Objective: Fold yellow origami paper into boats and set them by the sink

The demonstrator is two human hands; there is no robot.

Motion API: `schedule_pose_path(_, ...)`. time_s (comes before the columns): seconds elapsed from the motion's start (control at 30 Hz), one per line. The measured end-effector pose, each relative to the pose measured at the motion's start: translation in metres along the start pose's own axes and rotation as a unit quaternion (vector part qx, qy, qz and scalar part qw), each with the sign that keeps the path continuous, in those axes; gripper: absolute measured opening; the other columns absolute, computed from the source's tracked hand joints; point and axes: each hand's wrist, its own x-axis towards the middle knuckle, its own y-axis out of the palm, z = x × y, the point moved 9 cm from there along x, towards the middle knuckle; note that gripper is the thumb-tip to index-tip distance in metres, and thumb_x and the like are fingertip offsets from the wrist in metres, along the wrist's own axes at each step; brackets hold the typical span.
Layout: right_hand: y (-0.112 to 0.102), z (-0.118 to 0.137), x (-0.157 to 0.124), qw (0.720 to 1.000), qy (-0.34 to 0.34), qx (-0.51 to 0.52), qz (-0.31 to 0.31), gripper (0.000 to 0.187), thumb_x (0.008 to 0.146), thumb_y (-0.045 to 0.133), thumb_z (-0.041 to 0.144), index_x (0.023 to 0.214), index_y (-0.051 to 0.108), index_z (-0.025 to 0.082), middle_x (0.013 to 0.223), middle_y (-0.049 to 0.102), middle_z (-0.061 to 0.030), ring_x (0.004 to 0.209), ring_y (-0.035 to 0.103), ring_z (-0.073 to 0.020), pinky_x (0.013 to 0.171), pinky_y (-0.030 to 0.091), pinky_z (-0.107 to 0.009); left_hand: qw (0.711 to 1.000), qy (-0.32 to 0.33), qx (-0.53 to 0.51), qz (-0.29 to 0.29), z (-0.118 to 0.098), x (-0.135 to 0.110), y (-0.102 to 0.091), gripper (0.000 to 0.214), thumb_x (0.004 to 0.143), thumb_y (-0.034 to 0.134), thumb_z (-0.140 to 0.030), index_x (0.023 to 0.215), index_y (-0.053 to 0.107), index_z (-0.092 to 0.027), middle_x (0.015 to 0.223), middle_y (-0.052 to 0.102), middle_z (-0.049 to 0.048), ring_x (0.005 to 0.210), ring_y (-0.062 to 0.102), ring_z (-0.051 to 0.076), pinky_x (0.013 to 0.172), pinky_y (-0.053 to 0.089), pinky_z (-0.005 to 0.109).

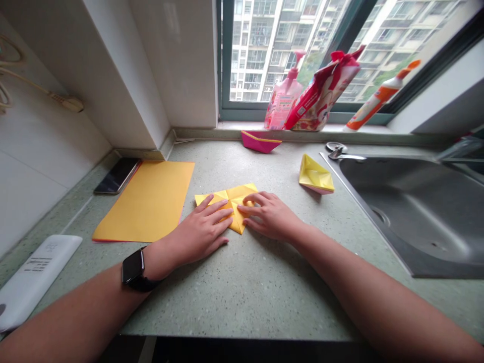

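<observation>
A piece of folded yellow origami paper lies on the countertop, its creased flaps meeting near the middle. My left hand is spread flat over its left side, fingers stretched out and pressing on it. With bent fingers, my right hand pinches at a flap on the right side; part of that flap is hidden under the fingers. Beyond them stand a pink folded paper boat near the window ledge and a yellow paper boat with a pinkish underside, to the right.
A stack of coloured paper, yellow on top, lies at the left with a phone by its far corner. A white power bank rests nearer me. A steel sink borders the right; a pink pump bottle stands at the window.
</observation>
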Motion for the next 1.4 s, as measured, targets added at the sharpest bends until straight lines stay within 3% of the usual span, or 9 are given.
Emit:
schedule_pose_path(0.07,-0.001,-0.002,0.0,1.0,0.012,-0.011,0.002,0.028,0.102,0.074,0.036,0.129,0.081,0.031,0.128,0.075,-0.0107,0.113,0.068,-0.031,0.101,0.057,-0.051,1.0,-0.008,0.002,0.011,0.001,-0.001,0.004,0.044,0.11,0.065,-0.042,0.146,0.067,-0.017,0.162,0.062,0.0138,0.161,0.045,0.035,0.141,0.016,0.06)
schedule_pose_path(0.2,-0.001,-0.006,0.001,1.0,0.023,-0.02,0.005,0.025,0.103,0.072,0.035,0.126,0.082,0.028,0.127,0.075,-0.012,0.111,0.068,-0.031,0.1,0.058,-0.051,0.998,0.011,-0.029,0.056,0.0,-0.001,0.015,0.053,0.111,0.061,-0.043,0.158,0.058,-0.018,0.166,0.058,0.0139,0.158,0.049,0.032,0.139,0.024,0.053)
schedule_pose_path(0.4,0.001,-0.003,0.001,0.999,-0.011,0.031,-0.009,0.025,0.105,0.067,0.03,0.126,0.079,0.023,0.127,0.073,-0.0139,0.115,0.068,-0.0282,0.102,0.06,-0.047,0.993,-0.002,-0.058,0.098,0.008,-0.004,0.026,0.061,0.114,0.056,-0.05,0.168,0.046,-0.024,0.175,0.046,0.0136,0.163,0.042,0.033,0.137,0.028,0.053)
schedule_pose_path(0.5,-0.001,-0.004,-0.001,0.997,-0.02,0.067,-0.018,0.028,0.105,0.068,0.029,0.132,0.078,0.026,0.126,0.074,-0.0124,0.112,0.069,-0.0261,0.099,0.062,-0.045,0.992,-0.01,-0.066,0.109,0.009,-0.006,0.028,0.063,0.114,0.054,-0.051,0.17,0.043,-0.027,0.178,0.042,0.0118,0.166,0.038,0.034,0.136,0.029,0.052)
schedule_pose_path(0.67,-0.004,0.003,-0.003,0.994,-0.067,0.087,-0.02,0.028,0.106,0.07,0.033,0.132,0.08,0.036,0.126,0.074,-0.0082,0.113,0.07,-0.0237,0.099,0.061,-0.045,0.992,-0.023,-0.079,0.093,0.01,-0.007,0.025,0.061,0.113,0.056,-0.052,0.169,0.045,-0.03,0.178,0.043,0.0096,0.165,0.039,0.035,0.134,0.031,0.053)
schedule_pose_path(0.93,-0.005,0.01,-0.002,0.993,-0.08,0.086,-0.015,0.029,0.108,0.068,0.032,0.133,0.08,0.035,0.129,0.074,-0.0109,0.119,0.068,-0.0265,0.103,0.06,-0.048,0.993,-0.014,-0.092,0.077,0.008,-0.003,0.018,0.053,0.111,0.061,-0.051,0.161,0.058,-0.035,0.171,0.052,0.0105,0.158,0.047,0.038,0.131,0.036,0.058)
schedule_pose_path(1.07,-0.006,0.01,-0.003,0.991,-0.086,0.099,-0.019,0.023,0.107,0.069,0.031,0.125,0.084,0.035,0.127,0.075,-0.009,0.115,0.07,-0.0244,0.101,0.06,-0.046,0.993,-0.016,-0.088,0.082,0.007,-0.002,0.017,0.051,0.11,0.064,-0.05,0.158,0.062,-0.035,0.17,0.052,0.0129,0.157,0.047,0.041,0.13,0.038,0.061)
schedule_pose_path(1.27,-0.006,0.008,-0.002,0.991,-0.067,0.114,-0.015,0.019,0.105,0.073,0.031,0.118,0.086,0.035,0.125,0.076,-0.0084,0.114,0.07,-0.0244,0.101,0.06,-0.046,0.989,-0.018,-0.113,0.095,0.008,-0.003,0.018,0.053,0.109,0.066,-0.048,0.16,0.06,-0.037,0.174,0.047,0.0127,0.16,0.045,0.043,0.131,0.037,0.067)
schedule_pose_path(1.4,-0.006,0.01,-0.003,0.99,-0.077,0.118,-0.007,0.021,0.104,0.074,0.031,0.12,0.085,0.036,0.127,0.076,-0.0088,0.115,0.07,-0.026,0.102,0.059,-0.049,0.985,-0.017,-0.142,0.092,0.011,-0.003,0.016,0.056,0.108,0.07,-0.046,0.162,0.057,-0.042,0.179,0.04,0.0067,0.165,0.038,0.04,0.135,0.033,0.065)
